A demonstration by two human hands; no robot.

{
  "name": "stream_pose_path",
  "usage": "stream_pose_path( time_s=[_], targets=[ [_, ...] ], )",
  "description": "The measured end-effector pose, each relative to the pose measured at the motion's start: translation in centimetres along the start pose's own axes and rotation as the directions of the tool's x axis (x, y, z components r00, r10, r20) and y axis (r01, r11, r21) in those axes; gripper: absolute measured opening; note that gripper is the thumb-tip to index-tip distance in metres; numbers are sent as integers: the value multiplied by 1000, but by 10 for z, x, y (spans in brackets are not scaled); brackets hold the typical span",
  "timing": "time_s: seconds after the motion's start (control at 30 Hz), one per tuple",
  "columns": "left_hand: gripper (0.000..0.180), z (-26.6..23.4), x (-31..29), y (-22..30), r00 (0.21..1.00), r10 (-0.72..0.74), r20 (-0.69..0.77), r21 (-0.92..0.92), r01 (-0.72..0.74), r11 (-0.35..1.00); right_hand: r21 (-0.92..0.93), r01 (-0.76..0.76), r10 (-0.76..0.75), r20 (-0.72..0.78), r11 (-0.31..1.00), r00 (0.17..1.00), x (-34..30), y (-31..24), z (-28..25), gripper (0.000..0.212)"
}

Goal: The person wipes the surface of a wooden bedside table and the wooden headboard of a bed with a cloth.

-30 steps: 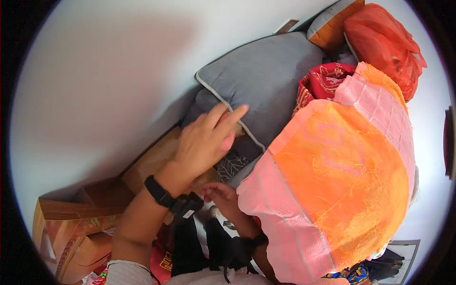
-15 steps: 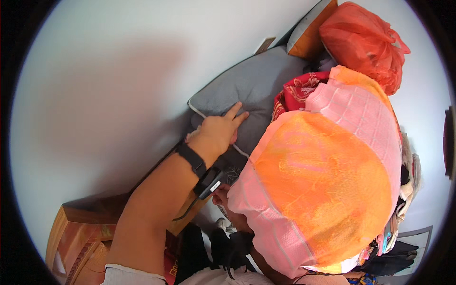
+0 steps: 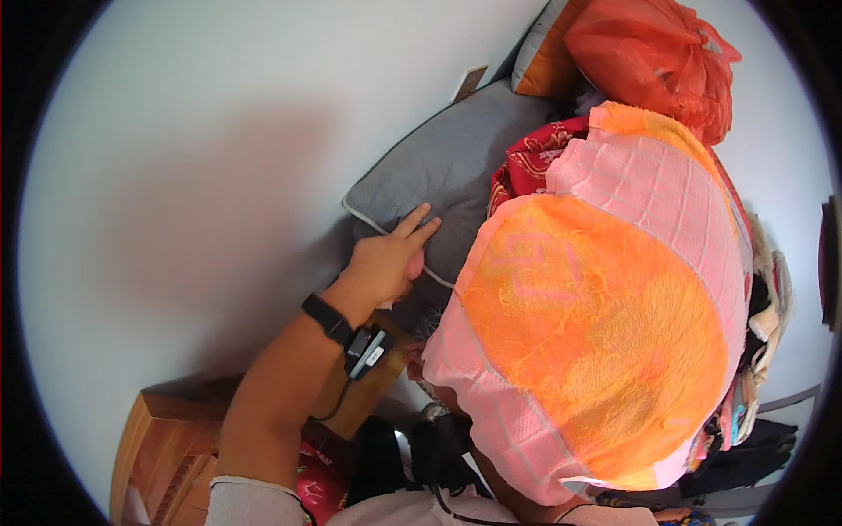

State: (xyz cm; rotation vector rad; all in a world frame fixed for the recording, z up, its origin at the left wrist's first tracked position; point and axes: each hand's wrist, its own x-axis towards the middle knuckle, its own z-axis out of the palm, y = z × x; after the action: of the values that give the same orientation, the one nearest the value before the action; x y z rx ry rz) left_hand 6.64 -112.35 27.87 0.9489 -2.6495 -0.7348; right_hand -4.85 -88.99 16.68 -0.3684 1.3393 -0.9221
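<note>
My left hand (image 3: 384, 266) reaches over the near edge of a grey cushion (image 3: 456, 149) with white piping. Two of its fingers are stretched out and apart over the cushion; the others are curled under. A scrap of something pale shows below the palm, too hidden to name. On that wrist sits a black strap (image 3: 328, 319) with a small black device (image 3: 368, 352) and a cable. A big orange and pink towel (image 3: 605, 324) bulges in front of me on the right. At its left edge my right hand (image 3: 416, 358) shows only in part, closed on the cloth, its forearm mostly covered.
Beyond the towel lie a red patterned cloth (image 3: 531, 162), a tied red plastic bag (image 3: 653, 66) and a grey and orange pillow (image 3: 542, 57). A white wall (image 3: 202, 114) with an outlet (image 3: 470, 84) rises at left. Wooden furniture (image 3: 175, 421) stands at lower left; clothes are piled at right.
The view has shifted a little. My left hand has drawn slightly back and to the left, its two fingers still out over the cushion. The towel stays beside my right hand.
</note>
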Motion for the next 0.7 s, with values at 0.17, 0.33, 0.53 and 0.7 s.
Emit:
stream_pose_path(
  time_s=[0.17,0.33,0.53,0.7],
  targets=[
    [88,0,-33,14,1000,-25,-1,-73,24,997,69,4,-2,-21,998,1000,-13,-4,-8,18],
    [74,42,-96,-7,984,-133,-120,-117,119,986,115,36,-35,-10,993,999,-27,-13,-11,18],
    [37,16,-176,-1,798,-602,23,-823,357,442,41,176,-179,92,984,980,-8,-29,44,18],
    [42,-40,-197,62,705,-697,-130,-985,-172,10,254,368,-426,232,894,874,1,-38,106,19]
  ],
)
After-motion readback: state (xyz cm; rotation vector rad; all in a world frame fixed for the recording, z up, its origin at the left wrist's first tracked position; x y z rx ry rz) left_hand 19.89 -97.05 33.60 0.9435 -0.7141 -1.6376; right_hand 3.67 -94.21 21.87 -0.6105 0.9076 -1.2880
